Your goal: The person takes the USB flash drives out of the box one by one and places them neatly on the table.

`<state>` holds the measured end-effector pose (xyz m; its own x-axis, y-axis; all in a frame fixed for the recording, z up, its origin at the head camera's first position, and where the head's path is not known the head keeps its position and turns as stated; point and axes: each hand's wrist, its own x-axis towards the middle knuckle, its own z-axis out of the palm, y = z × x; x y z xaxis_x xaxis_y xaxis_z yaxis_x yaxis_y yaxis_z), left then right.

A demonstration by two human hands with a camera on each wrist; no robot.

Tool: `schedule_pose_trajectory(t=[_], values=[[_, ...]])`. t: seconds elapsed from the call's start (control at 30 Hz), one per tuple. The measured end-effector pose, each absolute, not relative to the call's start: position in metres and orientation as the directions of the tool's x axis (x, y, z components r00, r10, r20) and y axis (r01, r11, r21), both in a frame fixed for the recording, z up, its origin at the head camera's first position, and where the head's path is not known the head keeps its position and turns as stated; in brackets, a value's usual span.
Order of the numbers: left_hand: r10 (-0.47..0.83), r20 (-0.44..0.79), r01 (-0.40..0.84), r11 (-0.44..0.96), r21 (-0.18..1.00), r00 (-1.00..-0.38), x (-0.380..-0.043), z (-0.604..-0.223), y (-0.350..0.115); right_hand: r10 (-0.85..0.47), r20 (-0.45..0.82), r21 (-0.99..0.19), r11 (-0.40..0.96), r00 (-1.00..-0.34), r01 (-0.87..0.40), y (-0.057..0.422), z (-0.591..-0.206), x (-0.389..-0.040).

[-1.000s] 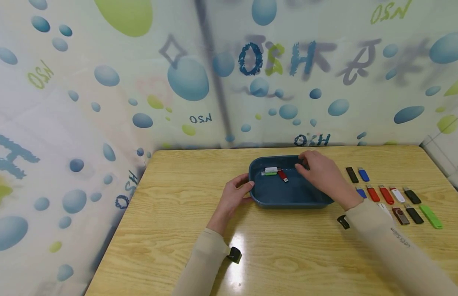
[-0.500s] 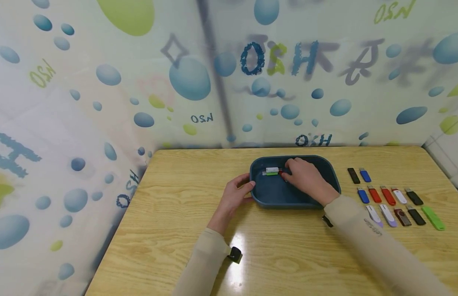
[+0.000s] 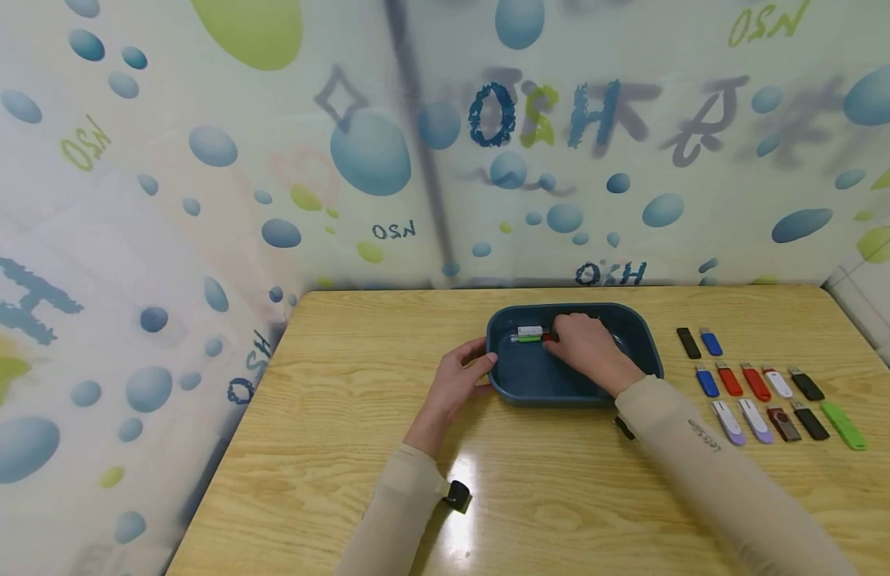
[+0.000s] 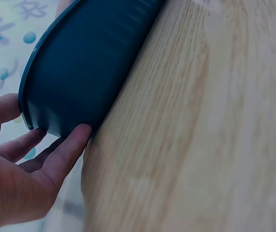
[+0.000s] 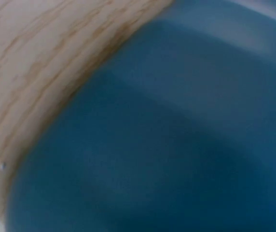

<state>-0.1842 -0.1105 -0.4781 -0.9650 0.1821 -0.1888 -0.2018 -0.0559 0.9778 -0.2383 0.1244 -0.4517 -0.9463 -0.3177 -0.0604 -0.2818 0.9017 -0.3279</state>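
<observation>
A dark blue rectangular tray (image 3: 538,392) stands on the wooden table. My left hand (image 3: 459,382) grips its left end, thumb at the rim and fingers against the outer wall, as the left wrist view also shows. Inside the tray, my right hand (image 3: 588,346) has its fingertips around a red USB flash drive (image 3: 547,338), mostly covered by the fingers. Left of it lie a white USB flash drive (image 3: 529,330) and a thin green one (image 3: 527,339). In the right wrist view only the blurred tray wall (image 5: 152,121) shows; the fingers are out of sight.
Right of the tray several USB flash drives lie in rows: a black one (image 3: 688,342), blue ones (image 3: 711,342), red ones (image 3: 756,382), white and purple ones (image 3: 756,420), and a green one (image 3: 844,426). A printed curtain (image 3: 344,264) hangs behind the table (image 3: 358,384).
My right hand has moved left and down from the tray's far right side to the red flash drive, and its fingers have closed in. The left hand has stayed on the tray.
</observation>
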Motion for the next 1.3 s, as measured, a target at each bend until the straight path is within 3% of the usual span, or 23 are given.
schedule_pose_trajectory(t=[0.43, 1.03, 1.3], values=[[0.188, -0.192, -0.207, -0.065, 0.976, -0.963, -0.184, -0.478, -0.110, -0.346, -0.092, -0.324, 0.897, -0.934, -0.300, 0.129, -0.450, -0.238], [0.178, -0.197, -0.210, -0.057, 0.976, -0.964, -0.184, -0.478, -0.110, -0.482, -0.176, -0.305, 0.856, -0.859, -0.418, 0.154, -0.443, -0.232], [0.182, -0.196, -0.209, -0.055, 0.976, -0.964, -0.184, -0.478, -0.110, -0.349, -0.093, -0.331, 0.894, -0.932, -0.302, 0.151, -0.441, -0.226]])
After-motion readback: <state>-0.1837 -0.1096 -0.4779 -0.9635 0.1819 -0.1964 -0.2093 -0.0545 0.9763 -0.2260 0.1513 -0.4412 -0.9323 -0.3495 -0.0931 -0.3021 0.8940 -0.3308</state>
